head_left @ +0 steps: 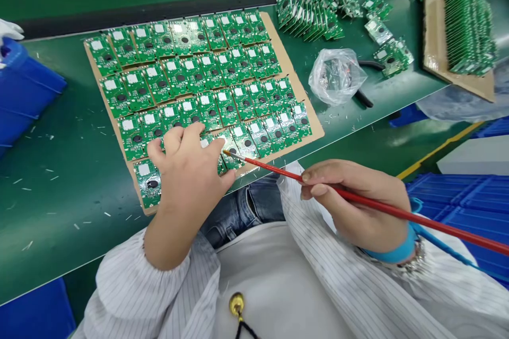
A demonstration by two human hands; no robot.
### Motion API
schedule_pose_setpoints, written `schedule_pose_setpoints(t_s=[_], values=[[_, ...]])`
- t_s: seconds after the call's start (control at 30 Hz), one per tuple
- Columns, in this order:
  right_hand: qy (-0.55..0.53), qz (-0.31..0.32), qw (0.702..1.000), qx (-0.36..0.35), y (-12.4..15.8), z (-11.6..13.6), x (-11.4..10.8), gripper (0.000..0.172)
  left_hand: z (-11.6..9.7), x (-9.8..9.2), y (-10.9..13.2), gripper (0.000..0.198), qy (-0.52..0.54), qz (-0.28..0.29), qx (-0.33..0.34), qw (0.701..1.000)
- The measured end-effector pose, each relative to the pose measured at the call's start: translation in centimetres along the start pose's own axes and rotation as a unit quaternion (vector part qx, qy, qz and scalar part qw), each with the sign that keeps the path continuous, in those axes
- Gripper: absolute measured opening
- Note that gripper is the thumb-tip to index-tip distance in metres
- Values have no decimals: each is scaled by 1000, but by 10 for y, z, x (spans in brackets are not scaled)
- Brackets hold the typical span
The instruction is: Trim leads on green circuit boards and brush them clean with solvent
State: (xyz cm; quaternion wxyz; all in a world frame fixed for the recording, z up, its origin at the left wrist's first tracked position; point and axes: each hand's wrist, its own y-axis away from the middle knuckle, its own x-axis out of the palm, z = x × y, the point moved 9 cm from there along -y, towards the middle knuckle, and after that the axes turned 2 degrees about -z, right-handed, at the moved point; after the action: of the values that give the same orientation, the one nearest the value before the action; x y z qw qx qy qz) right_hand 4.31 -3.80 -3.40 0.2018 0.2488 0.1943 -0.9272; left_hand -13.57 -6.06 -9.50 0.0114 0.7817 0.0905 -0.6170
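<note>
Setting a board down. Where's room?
Green mat between the blue bin and the cardboard sheet has room, only white clippings. A narrower patch between that sheet and the plastic bag. Crowded: stacked circuit boards beyond the bag, and the sheet itself.

Under the hands (189, 180) (353, 201): circuit boards (191, 79) green, white squares, black dots | cardboard sheet (306, 116) tan | bench (59, 212) green, white flecks | in right hand: paintbrush (445, 228) red handle | right wrist: wristband (387, 251) bright blue | sleeves (139, 286) white, thin dark pinstripes | left of hands: bin (24, 90) blue
</note>
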Motion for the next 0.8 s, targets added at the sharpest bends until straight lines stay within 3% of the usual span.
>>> schedule_pose_setpoints(t_s=[0.13, 0.3, 0.6, 0.8], values=[[5, 26, 1000, -7, 0, 2, 1, 13, 0, 1, 0, 35, -1, 9, -1, 1000], [-3, -12, 1000, -11, 0, 1, -5, 14, 0, 1, 0, 35, -1, 11, -3, 1000], [32, 44, 998, -21, -6, 8, -1, 14, 0, 1, -1, 36, -14, 18, -2, 1000], [11, 7, 1000, -3, 1, 1, -14, 15, 0, 1, 0, 38, -26, 16, -5, 1000]])
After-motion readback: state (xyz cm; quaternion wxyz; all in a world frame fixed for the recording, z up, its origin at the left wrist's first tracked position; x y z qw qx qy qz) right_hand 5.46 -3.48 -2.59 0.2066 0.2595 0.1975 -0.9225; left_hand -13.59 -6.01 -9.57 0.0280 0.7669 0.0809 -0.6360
